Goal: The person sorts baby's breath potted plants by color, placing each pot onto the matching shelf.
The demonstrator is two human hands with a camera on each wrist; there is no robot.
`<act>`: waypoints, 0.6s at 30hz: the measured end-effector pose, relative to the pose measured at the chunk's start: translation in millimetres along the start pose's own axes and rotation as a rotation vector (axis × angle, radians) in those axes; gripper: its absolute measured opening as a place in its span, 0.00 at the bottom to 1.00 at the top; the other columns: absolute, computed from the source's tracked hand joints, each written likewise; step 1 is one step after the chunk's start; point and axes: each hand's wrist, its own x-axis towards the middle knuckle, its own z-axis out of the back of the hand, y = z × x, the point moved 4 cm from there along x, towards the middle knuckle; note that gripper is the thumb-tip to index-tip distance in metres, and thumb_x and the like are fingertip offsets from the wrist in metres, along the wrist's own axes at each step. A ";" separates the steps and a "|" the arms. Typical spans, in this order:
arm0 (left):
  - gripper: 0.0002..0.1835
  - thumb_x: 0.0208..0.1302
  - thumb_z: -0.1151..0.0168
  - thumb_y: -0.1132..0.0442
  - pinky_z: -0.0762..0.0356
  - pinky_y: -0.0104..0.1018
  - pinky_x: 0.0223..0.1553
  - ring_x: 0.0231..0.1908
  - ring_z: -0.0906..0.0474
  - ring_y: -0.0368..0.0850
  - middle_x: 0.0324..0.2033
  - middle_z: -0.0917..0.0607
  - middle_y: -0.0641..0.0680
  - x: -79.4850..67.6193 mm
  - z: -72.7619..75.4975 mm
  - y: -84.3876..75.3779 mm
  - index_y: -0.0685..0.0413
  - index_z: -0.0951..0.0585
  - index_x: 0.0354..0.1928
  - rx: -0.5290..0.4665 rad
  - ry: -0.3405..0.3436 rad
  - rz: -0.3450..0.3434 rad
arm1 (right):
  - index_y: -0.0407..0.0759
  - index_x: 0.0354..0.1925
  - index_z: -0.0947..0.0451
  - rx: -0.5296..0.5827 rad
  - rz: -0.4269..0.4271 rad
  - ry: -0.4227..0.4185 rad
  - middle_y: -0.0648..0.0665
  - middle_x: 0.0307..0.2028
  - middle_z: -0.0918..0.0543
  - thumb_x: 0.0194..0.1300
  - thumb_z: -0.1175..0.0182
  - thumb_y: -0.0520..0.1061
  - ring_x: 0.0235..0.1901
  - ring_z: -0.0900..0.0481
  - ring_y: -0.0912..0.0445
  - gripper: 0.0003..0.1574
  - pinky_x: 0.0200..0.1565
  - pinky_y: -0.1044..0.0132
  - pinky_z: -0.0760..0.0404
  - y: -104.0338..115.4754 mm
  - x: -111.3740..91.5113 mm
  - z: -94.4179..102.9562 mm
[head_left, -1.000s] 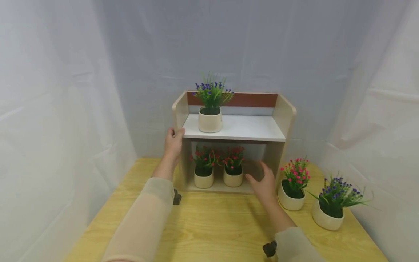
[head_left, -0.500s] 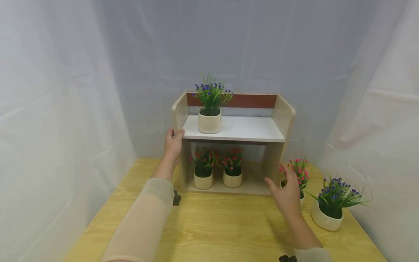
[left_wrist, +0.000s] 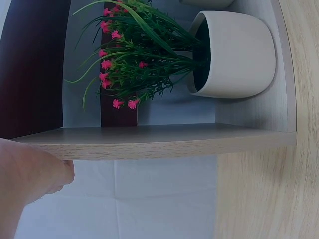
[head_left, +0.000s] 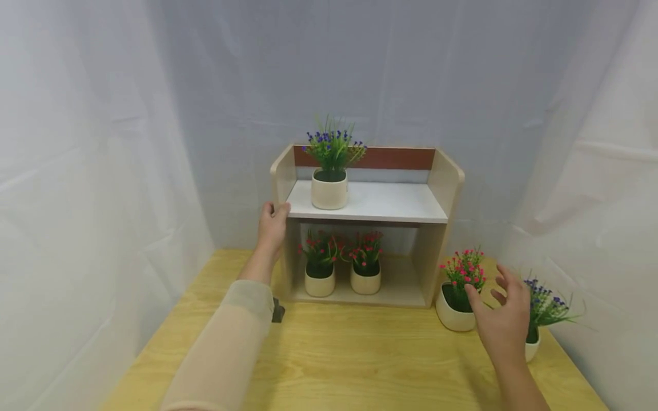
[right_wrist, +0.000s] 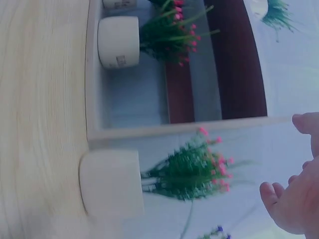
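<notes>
My left hand (head_left: 272, 225) grips the left side panel of a small two-tier shelf (head_left: 370, 202), thumb at the front edge of the upper board and fingers on the panel's outer side. My right hand (head_left: 504, 319) holds nothing; its thumb and fingers are spread apart. In the head view it overlaps the potted plant with purple flowers (head_left: 545, 308) at the far right and hides part of its pot. Just left of that hand, a potted plant with pink flowers (head_left: 457, 314) stands on the table beside the shelf. In the right wrist view this pink-flowered plant (right_wrist: 112, 181) lies below the shelf's side panel.
On the upper board, left of centre, stands another purple-flowered pot (head_left: 330, 191). Two pots with red-pink flowers, a left one (head_left: 320, 279) and a right one (head_left: 366, 278), stand on the lower level. White curtains surround the wooden table (head_left: 349, 354).
My right hand has moved right, from the lower shelf opening past the pink-flowered pot to the purple-flowered one. My left hand has stayed on the side panel.
</notes>
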 end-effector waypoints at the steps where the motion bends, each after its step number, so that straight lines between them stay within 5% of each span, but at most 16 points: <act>1: 0.31 0.83 0.48 0.43 0.48 0.61 0.86 0.82 0.40 0.57 0.81 0.33 0.57 0.1 -0.2 -0.1 0.48 0.35 0.79 0.000 -0.002 -0.001 | 0.48 0.81 0.34 -0.014 0.011 -0.019 0.36 0.71 0.30 0.70 0.25 0.42 0.65 0.26 0.44 0.48 0.58 0.84 0.30 -1.6 -0.3 4.3; 4: 0.31 0.83 0.48 0.44 0.47 0.61 0.86 0.82 0.40 0.58 0.81 0.33 0.57 0.1 -0.3 -1.2 0.48 0.36 0.79 0.006 -0.012 -0.003 | 0.45 0.80 0.33 -0.038 0.047 -0.071 0.33 0.69 0.29 0.68 0.24 0.40 0.63 0.27 0.41 0.48 0.61 0.80 0.30 -6.3 0.0 16.0; 7: 0.30 0.83 0.48 0.45 0.46 0.61 0.85 0.82 0.40 0.59 0.81 0.33 0.58 0.0 -0.4 -1.9 0.48 0.35 0.79 0.014 -0.017 -0.001 | 0.45 0.81 0.34 -0.038 0.044 -0.101 0.31 0.72 0.31 0.68 0.25 0.40 0.69 0.30 0.35 0.49 0.75 0.56 0.29 -14.2 1.3 27.7; 11: 0.30 0.84 0.48 0.45 0.46 0.62 0.85 0.82 0.39 0.59 0.81 0.33 0.58 -0.2 0.0 -0.8 0.48 0.35 0.79 0.020 -0.019 0.007 | 0.47 0.85 0.44 -0.028 -0.048 -0.119 0.31 0.79 0.40 0.69 0.26 0.44 0.80 0.43 0.32 0.56 0.81 0.30 0.41 -30.2 1.7 42.9; 18: 0.30 0.83 0.48 0.45 0.46 0.62 0.85 0.82 0.40 0.58 0.81 0.33 0.57 -0.5 -0.2 -0.5 0.47 0.36 0.79 0.022 -0.021 0.004 | 0.44 0.86 0.84 -0.111 -0.340 0.002 0.31 0.86 0.71 0.70 0.29 0.63 0.86 0.65 0.29 0.83 0.81 0.27 0.48 -63.1 -0.1 54.9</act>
